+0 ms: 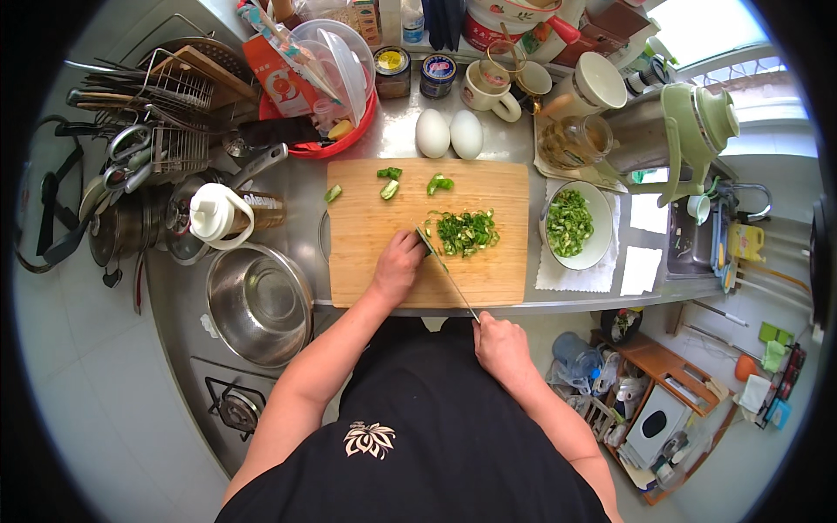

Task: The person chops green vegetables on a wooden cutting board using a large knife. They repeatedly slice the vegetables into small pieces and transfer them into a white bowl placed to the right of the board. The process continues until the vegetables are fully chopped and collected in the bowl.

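My right hand (503,345) grips the handle of a kitchen knife (456,286) at the counter's front edge. The blade reaches up and left over a wooden cutting board (366,255), its tip end beside my left hand (400,263). The left fingers are bent down on a dark green piece of pepper, mostly hidden. A heap of chopped green pepper (468,233) lies just right of the blade. Larger pepper pieces (390,189) lie near the board's far edge. Right of the board, a white bowl (600,242) holds more chopped green pepper (569,223).
Two white eggs (433,133) lie behind the board. A steel basin (261,304) and a white-lidded bottle (219,216) stand at left. A red basket (320,151), jars (438,76) and mugs (487,95) line the back. A green-handled thermos (654,124) and sink (690,242) are at right.
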Motion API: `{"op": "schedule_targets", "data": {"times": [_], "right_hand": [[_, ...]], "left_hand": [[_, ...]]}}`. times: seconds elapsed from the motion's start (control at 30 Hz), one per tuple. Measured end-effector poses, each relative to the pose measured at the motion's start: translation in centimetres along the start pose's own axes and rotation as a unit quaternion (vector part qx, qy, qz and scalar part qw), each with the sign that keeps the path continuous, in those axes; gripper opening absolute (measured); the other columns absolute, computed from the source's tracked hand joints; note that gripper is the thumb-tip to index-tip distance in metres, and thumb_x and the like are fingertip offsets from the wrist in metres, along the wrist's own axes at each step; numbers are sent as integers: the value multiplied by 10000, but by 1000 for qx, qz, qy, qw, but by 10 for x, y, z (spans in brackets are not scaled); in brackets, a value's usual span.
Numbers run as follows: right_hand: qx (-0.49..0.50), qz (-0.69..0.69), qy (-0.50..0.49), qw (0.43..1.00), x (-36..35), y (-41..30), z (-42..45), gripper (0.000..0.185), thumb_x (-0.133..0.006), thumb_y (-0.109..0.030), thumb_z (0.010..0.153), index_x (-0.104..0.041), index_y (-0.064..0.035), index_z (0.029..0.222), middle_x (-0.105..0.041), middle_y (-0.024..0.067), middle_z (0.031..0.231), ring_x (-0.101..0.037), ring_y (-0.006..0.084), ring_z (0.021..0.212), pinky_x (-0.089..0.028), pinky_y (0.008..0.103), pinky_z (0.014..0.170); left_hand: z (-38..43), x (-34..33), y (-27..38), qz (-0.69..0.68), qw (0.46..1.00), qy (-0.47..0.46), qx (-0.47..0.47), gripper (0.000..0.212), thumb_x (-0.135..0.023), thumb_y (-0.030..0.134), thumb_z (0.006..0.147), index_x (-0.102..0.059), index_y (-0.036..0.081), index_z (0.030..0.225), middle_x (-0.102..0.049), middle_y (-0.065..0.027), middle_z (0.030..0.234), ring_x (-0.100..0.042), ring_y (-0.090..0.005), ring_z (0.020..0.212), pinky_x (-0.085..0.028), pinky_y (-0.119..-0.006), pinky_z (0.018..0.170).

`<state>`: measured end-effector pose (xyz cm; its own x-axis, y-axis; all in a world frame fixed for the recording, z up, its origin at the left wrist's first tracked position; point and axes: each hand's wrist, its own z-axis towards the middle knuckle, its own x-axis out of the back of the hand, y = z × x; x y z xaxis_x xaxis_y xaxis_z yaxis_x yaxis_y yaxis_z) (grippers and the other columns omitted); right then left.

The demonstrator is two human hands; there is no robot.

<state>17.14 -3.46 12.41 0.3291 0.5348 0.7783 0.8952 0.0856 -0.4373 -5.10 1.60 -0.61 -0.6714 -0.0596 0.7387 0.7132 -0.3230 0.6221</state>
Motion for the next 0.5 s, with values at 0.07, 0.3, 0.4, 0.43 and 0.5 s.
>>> {"op": "schedule_targets", "data": {"times": [0.07, 0.3, 0.4, 0.43, 0.5], "right_hand": [[10, -8, -1, 1000, 2, -1, 3, 220, -562, -157, 949, -576, -2, 793, -623, 257, 639, -633, 461, 617, -518, 551, 603], [22, -12, 32, 999, -30, 18, 27, 231, -582, -169, 944, -577, -7, 780, -620, 262, 640, -633, 468, 631, -514, 549, 591], [18, 3, 37, 999, -27, 20, 25, 221, -574, -174, 947, -577, -19, 791, -624, 261, 643, -638, 465, 631, -518, 552, 605], [21, 10, 40, 999, -24, 18, 24, 210, -560, -169, 951, -575, -28, 796, -626, 259, 643, -641, 461, 628, -523, 555, 617], [18, 14, 30, 999, -14, 9, 17, 215, -558, -166, 952, -573, -24, 792, -627, 253, 636, -640, 462, 625, -524, 553, 617]], "left_hand": [[1, 1, 1, -8, 1000, 6, -3, 229, -584, -5, 741, -675, 4, 950, -624, -130, 1021, -568, -323, 1012, -504, -379, 867], [-1, -3, -1, -16, 999, 27, -5, 214, -616, -14, 736, -673, 3, 942, -632, -129, 993, -582, -320, 995, -508, -389, 860], [-3, -4, -3, -12, 1000, 24, 8, 199, -643, -23, 725, -667, 7, 920, -630, -127, 981, -583, -318, 972, -510, -385, 848], [-3, -4, -4, -15, 1000, 26, 8, 193, -646, -23, 725, -666, 8, 914, -630, -126, 979, -583, -318, 969, -511, -384, 845], [-3, -3, -4, -22, 999, 29, 7, 182, -652, -23, 724, -664, 10, 902, -629, -123, 975, -581, -317, 962, -512, -382, 838]]}}
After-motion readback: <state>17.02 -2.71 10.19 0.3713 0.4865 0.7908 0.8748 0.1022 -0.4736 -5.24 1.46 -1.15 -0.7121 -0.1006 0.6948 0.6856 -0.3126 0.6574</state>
